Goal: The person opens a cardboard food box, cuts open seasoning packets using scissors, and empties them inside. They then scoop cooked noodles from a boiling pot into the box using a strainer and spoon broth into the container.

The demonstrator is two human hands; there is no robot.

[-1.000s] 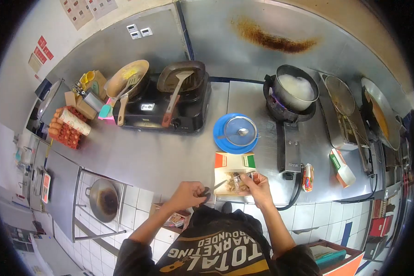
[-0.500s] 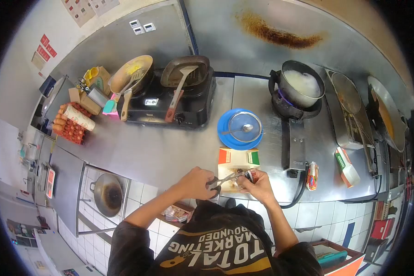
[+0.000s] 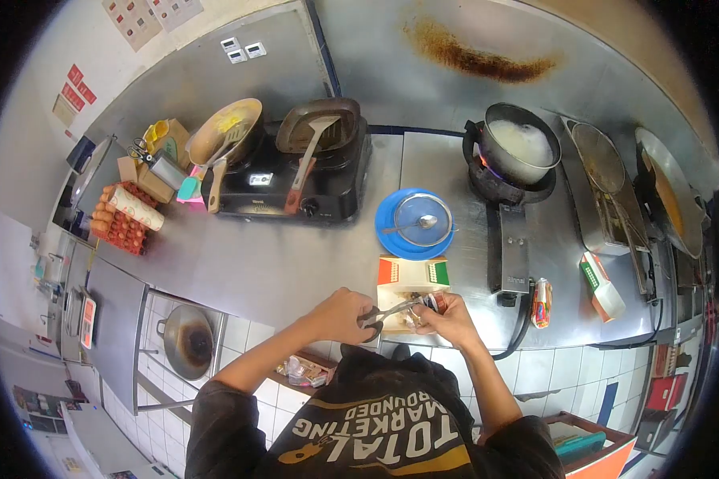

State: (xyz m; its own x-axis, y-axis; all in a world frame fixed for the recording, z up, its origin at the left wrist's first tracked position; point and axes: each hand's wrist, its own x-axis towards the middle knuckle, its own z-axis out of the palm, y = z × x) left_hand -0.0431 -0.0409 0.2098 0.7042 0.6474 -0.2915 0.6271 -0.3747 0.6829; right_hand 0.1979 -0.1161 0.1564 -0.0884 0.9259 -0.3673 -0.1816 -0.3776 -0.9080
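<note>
My left hand (image 3: 348,315) is closed around the dark handles of a pair of scissors (image 3: 395,310), whose blades point right. In my right hand (image 3: 447,319) is a small red and silvery packet (image 3: 434,302), pinched close to the scissor tips. Whether the blades touch it is too small to tell. Beneath both hands lies an opened paper food box (image 3: 411,272) with red and green corners; its lower part is partly covered by the hands. Beyond the box, a blue plate (image 3: 385,231) bears a round mesh strainer (image 3: 408,209) and a metal spoon (image 3: 428,221).
A pot of whitish liquid (image 3: 523,144) stands on a lit burner at right. Further left is a black two-burner stove (image 3: 256,205) with two pans. Egg trays (image 3: 121,231) sit at the far left. A red-yellow packet (image 3: 542,303) and a folded carton (image 3: 603,289) lie right.
The view has shifted slightly. Both hands stay almost where they were, with the scissors still held against or near the packet.
</note>
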